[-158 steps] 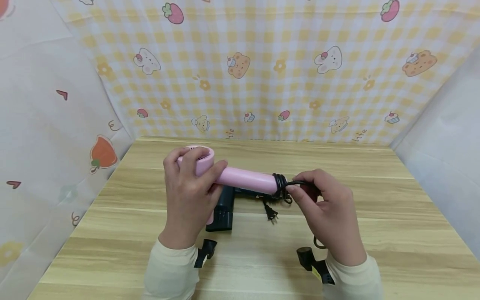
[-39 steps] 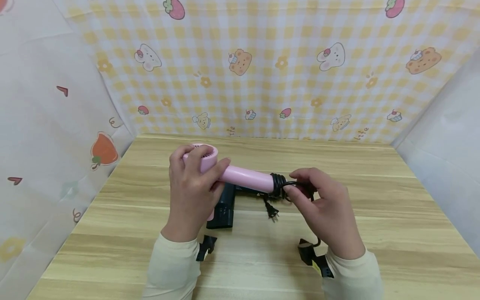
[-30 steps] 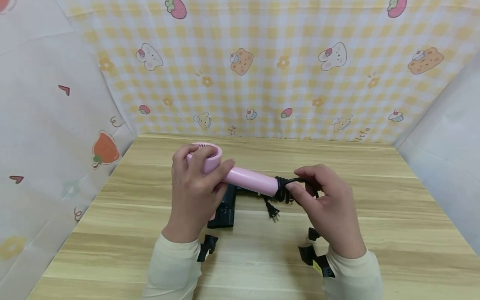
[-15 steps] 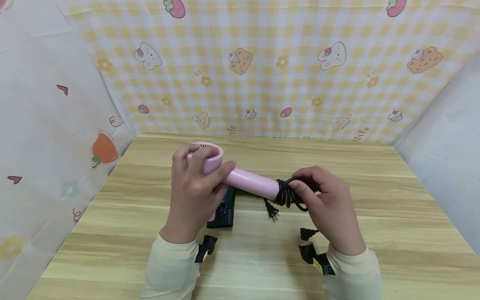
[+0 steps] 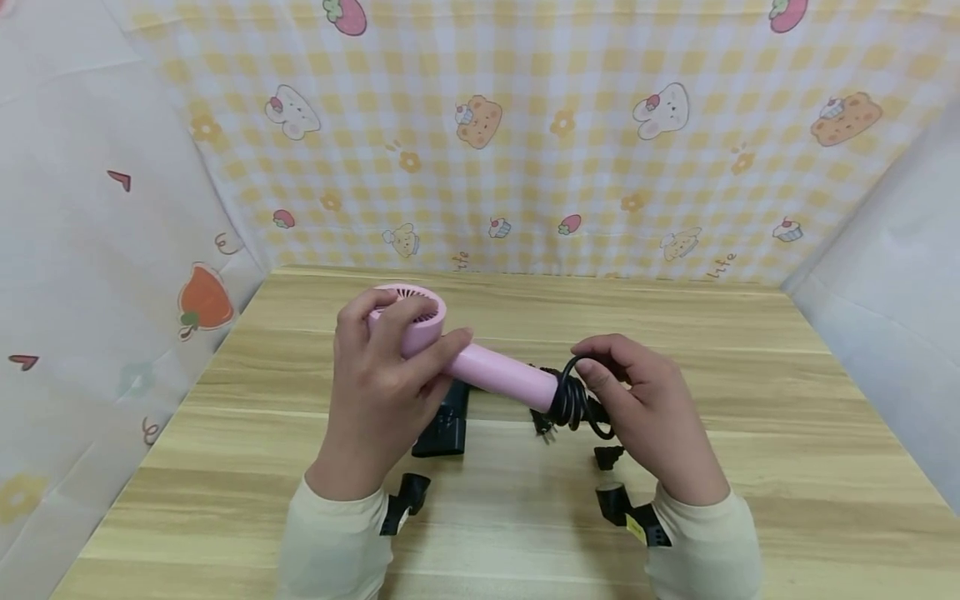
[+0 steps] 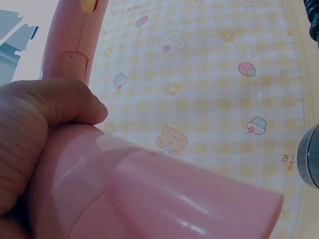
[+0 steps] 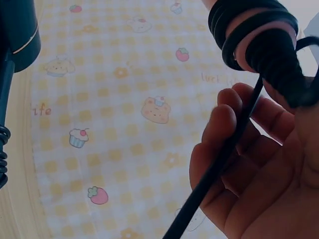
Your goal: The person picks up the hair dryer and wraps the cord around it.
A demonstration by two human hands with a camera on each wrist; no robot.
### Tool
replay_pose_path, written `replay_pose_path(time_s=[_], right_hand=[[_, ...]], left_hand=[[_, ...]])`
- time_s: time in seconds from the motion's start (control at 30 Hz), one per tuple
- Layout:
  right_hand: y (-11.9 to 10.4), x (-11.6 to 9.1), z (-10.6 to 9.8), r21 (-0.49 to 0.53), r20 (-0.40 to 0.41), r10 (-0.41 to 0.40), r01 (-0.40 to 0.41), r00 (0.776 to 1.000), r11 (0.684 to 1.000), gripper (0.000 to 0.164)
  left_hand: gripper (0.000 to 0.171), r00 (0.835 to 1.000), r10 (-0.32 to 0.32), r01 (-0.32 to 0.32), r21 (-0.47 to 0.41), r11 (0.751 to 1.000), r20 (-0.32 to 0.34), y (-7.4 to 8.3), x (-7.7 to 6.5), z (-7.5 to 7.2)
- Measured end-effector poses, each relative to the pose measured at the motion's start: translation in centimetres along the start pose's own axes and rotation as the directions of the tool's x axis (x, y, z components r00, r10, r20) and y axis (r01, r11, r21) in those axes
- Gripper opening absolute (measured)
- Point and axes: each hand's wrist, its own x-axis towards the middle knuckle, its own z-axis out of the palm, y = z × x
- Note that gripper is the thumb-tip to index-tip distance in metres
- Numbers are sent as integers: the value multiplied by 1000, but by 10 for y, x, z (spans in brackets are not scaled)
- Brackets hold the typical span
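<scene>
A pink hair dryer (image 5: 506, 375) is held up over the table, its handle sloping down to the right. My left hand (image 5: 378, 383) grips its round head, fingers over the vented end and thumb by the handle. In the left wrist view the dryer's nozzle (image 6: 199, 194) points away from the thumb. A black cord (image 5: 572, 402) is wound in loops round the handle's end. My right hand (image 5: 648, 404) pinches that cord beside the loops. In the right wrist view the cord (image 7: 214, 167) runs across the curled fingers. Its plug (image 5: 608, 457) hangs below the right hand.
A second, dark hair dryer (image 5: 442, 429) lies on the wooden table (image 5: 517, 533) beneath the pink one, partly hidden. Its plug (image 5: 543, 425) rests to the right of it. A patterned cloth (image 5: 517, 167) hangs behind the table.
The handle's cord end has tilted lower. The loops round it have loosened and spread, and the plug, earlier hidden behind the right hand, now hangs below it. The left hand keeps its grip.
</scene>
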Motion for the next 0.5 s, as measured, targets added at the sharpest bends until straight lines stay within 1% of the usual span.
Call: replay_pose_path(time_s=[0.27,0.5], right_hand=[[0,-1,-4,43,49,-5,3,999,999,11],[1,-1,-6,64,61,-21,17,998,998,11]], left_hand=[[28,1000,25,-25,-28,999,0,1,2,-3],[32,1000,21,-20,-65,998,9,0,2,-3]])
